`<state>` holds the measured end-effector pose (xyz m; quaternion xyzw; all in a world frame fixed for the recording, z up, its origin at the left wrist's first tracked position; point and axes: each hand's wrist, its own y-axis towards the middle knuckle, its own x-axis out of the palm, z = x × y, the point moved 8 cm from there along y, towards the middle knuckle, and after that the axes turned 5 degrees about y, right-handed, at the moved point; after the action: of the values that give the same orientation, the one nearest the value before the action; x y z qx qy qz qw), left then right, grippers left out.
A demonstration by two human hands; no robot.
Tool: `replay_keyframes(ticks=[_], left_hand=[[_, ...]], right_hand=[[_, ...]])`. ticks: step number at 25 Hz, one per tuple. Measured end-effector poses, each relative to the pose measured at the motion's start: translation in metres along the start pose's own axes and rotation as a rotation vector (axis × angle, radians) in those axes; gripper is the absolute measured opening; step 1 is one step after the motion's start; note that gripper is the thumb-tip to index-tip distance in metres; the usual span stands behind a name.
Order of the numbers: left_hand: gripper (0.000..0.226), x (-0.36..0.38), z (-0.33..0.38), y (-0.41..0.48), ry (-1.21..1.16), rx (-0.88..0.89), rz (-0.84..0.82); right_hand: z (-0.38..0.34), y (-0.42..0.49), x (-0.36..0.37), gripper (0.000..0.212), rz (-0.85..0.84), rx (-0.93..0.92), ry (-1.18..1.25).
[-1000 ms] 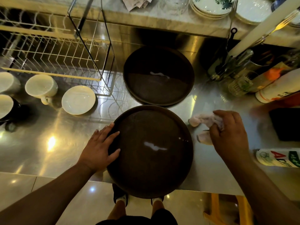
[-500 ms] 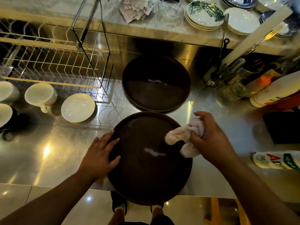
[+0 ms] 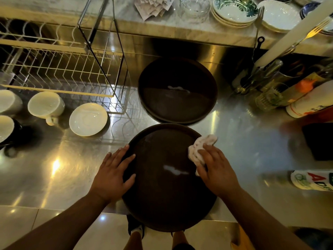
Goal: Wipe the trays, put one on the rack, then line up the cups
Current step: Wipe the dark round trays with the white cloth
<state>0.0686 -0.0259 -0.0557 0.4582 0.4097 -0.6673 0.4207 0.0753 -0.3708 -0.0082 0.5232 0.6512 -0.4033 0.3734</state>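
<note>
Since the frame half a second back, I see the right hand (image 3: pixel 219 170) has come down so that the pale crumpled cloth (image 3: pixel 200 148) now meets the dark brown round tray (image 3: pixel 162 195) near its right rim. The left hand (image 3: pixel 111 174) has kept its place on that tray's left rim.

The right hand lies palm down with its fingers bent over the bunched cloth, gripping it against the tray; part of the cloth pokes out beyond the fingertips. The left hand is flat, fingers straight and spread, pressing on the rim. The tray sits between the two hands on the shiny steel counter (image 3: pixel 252 150), its near edge overhanging the counter's front.

Just beyond the fingertips of both hands lies a second dark round tray (image 3: pixel 177 103), almost touching the first; I cannot tell whether it is one tray or a stack.

Beyond the left hand and further to its left stands the cream wire dish rack (image 3: pixel 59 69). In front of the rack, left of the left hand, I see a white saucer (image 3: pixel 88 119), a white handled cup (image 3: pixel 46 105) beside it, and two more white cups (image 3: pixel 9 101) cut off by the picture's edge.
</note>
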Motion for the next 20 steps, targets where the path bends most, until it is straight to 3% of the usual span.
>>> replay_keyframes(ticks=[5, 20], left_hand=[[0.069, -0.001, 0.001, 0.001, -0.014, 0.004, 0.017], [0.072, 0.005, -0.001, 0.001, 0.019, 0.011, 0.024]], right_hand=[[-0.001, 0.009, -0.002, 0.051, 0.023, -0.031, -0.083], [-0.006, 0.014, 0.02, 0.044, 0.126, 0.225, 0.097]])
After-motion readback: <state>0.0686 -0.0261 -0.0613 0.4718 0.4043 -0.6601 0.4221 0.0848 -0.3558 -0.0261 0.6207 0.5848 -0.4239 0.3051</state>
